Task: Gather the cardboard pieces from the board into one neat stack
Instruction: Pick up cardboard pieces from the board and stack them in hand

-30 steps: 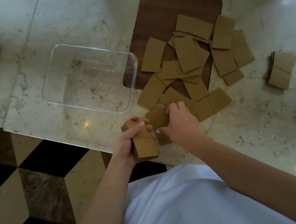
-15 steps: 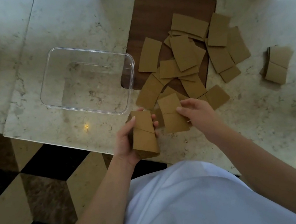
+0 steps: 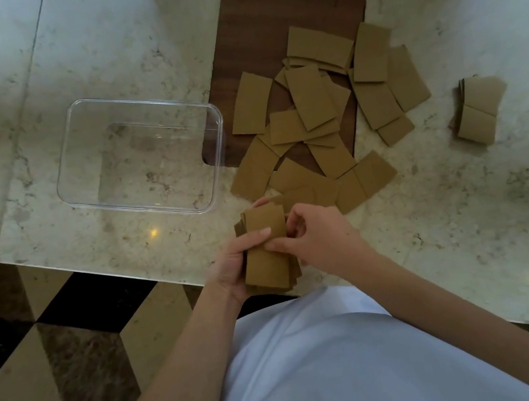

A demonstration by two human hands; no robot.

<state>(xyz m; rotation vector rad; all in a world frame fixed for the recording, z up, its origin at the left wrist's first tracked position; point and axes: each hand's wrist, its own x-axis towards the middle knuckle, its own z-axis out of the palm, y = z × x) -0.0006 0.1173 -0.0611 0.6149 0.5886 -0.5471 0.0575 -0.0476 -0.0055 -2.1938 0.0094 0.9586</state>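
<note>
Holding, head view: we grip a thick stack of tan rectangular cardboard pieces at the marble counter's near edge.
Left hand: fingers curled shut around the stack, thumb across its top.
Right hand: fingertips pinching the stack's right edge — closed on it.
Loose tan cardboard pieces: scattered over the dark wooden board and counter.
Clear rectangular plastic tub: left of the board.
Small separate cardboard pile: far right — well apart.

A board lies at the back of the counter. Loose cardboard pieces lie on it and spill off its front and right. A box sits left of the board, maybe over its corner. A small pile lies far right.
</note>
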